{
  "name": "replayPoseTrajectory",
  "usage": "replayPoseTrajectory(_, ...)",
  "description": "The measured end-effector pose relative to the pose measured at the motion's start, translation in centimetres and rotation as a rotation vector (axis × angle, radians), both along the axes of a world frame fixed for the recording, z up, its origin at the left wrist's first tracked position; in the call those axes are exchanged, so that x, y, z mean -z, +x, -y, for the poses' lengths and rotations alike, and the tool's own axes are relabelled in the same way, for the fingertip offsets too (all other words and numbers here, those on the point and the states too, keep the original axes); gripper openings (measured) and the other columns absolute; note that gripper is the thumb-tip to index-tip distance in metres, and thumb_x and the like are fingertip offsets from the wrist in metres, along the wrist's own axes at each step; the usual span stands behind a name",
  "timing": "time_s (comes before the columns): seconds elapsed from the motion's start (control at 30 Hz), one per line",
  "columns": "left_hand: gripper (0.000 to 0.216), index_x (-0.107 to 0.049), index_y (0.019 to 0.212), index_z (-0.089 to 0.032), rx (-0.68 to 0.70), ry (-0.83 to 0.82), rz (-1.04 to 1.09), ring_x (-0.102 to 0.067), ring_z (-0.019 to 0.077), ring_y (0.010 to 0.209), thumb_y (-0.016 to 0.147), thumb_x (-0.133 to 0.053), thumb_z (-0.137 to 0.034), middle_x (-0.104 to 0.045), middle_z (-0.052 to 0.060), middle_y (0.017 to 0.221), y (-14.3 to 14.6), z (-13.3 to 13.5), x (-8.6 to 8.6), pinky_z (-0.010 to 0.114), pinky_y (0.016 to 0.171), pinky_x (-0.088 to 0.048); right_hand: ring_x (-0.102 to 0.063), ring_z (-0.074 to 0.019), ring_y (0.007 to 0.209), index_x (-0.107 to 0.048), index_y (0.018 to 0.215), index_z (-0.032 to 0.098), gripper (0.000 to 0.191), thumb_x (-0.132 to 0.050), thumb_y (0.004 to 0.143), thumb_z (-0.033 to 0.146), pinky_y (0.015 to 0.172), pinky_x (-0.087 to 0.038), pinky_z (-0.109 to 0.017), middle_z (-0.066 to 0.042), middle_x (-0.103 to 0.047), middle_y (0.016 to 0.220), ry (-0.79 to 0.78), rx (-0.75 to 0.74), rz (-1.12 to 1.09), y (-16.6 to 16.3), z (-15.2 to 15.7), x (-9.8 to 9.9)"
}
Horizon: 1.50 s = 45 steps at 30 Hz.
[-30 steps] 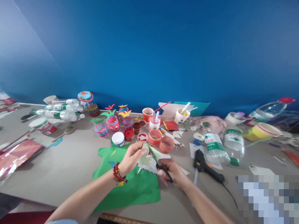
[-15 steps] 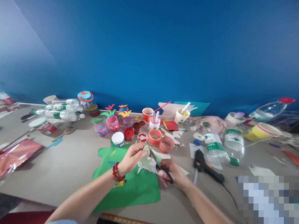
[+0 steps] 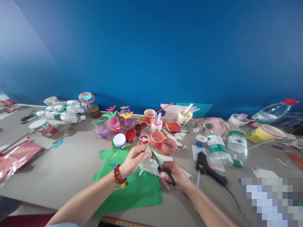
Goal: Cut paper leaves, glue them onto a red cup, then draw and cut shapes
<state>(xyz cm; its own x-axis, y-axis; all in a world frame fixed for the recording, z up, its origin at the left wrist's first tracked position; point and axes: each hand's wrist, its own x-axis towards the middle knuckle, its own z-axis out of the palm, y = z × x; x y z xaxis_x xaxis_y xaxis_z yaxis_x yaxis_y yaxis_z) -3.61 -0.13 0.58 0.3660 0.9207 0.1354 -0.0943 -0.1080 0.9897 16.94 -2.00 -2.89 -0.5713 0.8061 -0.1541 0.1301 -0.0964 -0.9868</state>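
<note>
My left hand [image 3: 133, 160], a red bead bracelet on its wrist, pinches a pale green paper cut-out [image 3: 148, 163] with a jagged lower edge. My right hand [image 3: 174, 176] grips black-handled scissors [image 3: 161, 166]; the blades point up and left into the paper. Both hands hover over a large green felt sheet [image 3: 132, 186] lying on the grey table [image 3: 71, 164].
Behind the hands stand small paint pots [image 3: 130, 136], decorated cut-bottle cups [image 3: 114, 124] and orange rings [image 3: 157, 138]. A black glue gun [image 3: 208, 167] lies to the right, beside plastic bottles [image 3: 216, 145]. More bottles [image 3: 62, 115] lie far left, and red wrapped sheets [image 3: 16, 157] at the left edge.
The scissors have moved a little along the paper and the blades have closed slightly. Both hands stay in nearly the same place.
</note>
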Motion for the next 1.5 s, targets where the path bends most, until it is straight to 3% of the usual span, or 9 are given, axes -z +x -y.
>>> replayPoseTrajectory(0.5, 0.028, -0.066, 0.076, -0.011, 0.055, -0.018, 0.028, -0.051, 0.012, 0.063, 0.087, -0.057, -0.036, -0.058, 0.004, 0.07, -0.3, -0.2, 0.2, 0.021, 0.06, -0.04, -0.038, -0.007, 0.032, -0.036, 0.055, 0.023, 0.064, -0.063, 0.062, 0.08, 0.037, -0.02, -0.02, 0.006, -0.047, 0.036, -0.022, 0.001, 0.019, 0.3, -0.2, 0.5)
replayPoseTrajectory(1.17, 0.034, -0.068, 0.076, -0.01, 0.066, -0.078, 0.026, -0.057, 0.0149, 0.064, 0.083, -0.06, -0.042, -0.065, 0.007, 0.072, -0.5, -0.2, -0.1, 0.024, 0.062, -0.043, -0.036, -0.0068, 0.033, -0.036, 0.058, 0.023, 0.063, -0.061, 0.065, 0.08, 0.038, -0.019, -0.02, 0.006, -0.048, 0.038, 0.005, -0.019, 0.04, 0.7, -0.2, 0.7)
replayPoseTrajectory(1.5, 0.036, -0.066, 0.073, -0.011, 0.075, -0.047, 0.0, -0.054, 0.0147, 0.063, 0.083, -0.059, -0.045, -0.061, 0.006, 0.068, -0.5, -0.2, -0.7, 0.024, 0.062, -0.042, -0.038, -0.0071, 0.032, -0.039, 0.058, 0.022, 0.062, -0.063, 0.065, 0.079, 0.037, -0.02, -0.02, 0.006, -0.046, 0.038, 0.02, -0.015, 0.026, 0.9, -0.5, 1.2)
